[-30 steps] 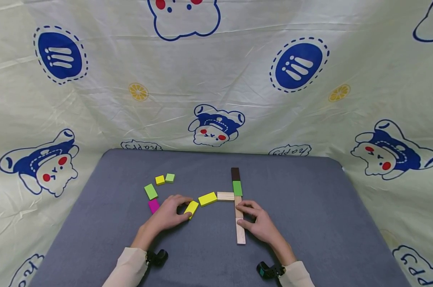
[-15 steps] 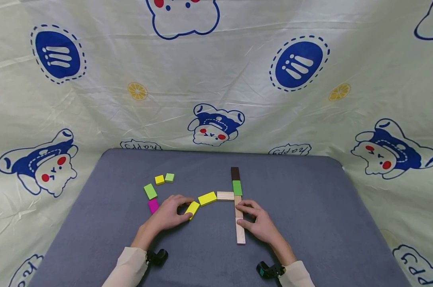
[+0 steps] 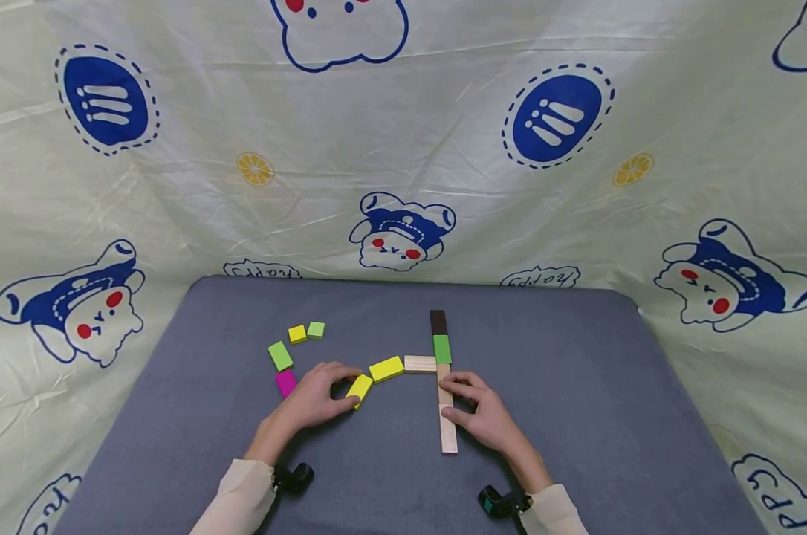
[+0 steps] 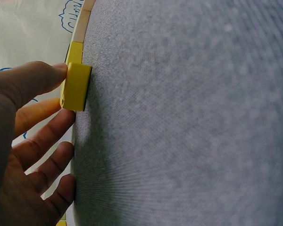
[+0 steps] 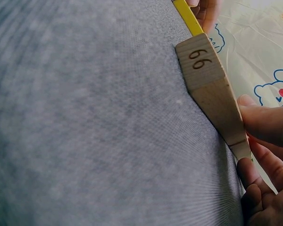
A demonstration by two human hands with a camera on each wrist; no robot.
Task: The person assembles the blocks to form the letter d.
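In the head view my left hand (image 3: 319,395) pinches a yellow block (image 3: 360,391) between thumb and fingers. It lies slantwise, its upper end by the corner of a second yellow block (image 3: 386,369). That one leads to a plain wooden block (image 3: 420,364), which meets a straight column. A dark brown block (image 3: 438,322) tops this column, then a green block (image 3: 442,349), then two plain wooden blocks, the lowest (image 3: 449,435) nearest me. My right hand (image 3: 487,416) rests its thumb and fingertips against those two. The right wrist view shows "66" on the wooden block's end (image 5: 198,59).
Left of my left hand lie a magenta block (image 3: 286,383), partly covered by the hand, a light green block (image 3: 280,357), a small yellow block (image 3: 298,334) and a small green block (image 3: 316,331). A printed curtain (image 3: 403,148) stands behind the grey tabletop (image 3: 544,349).
The pinched yellow block has slid very slightly right with my left fingers, toward the second yellow block. My right hand stays in place on the column.
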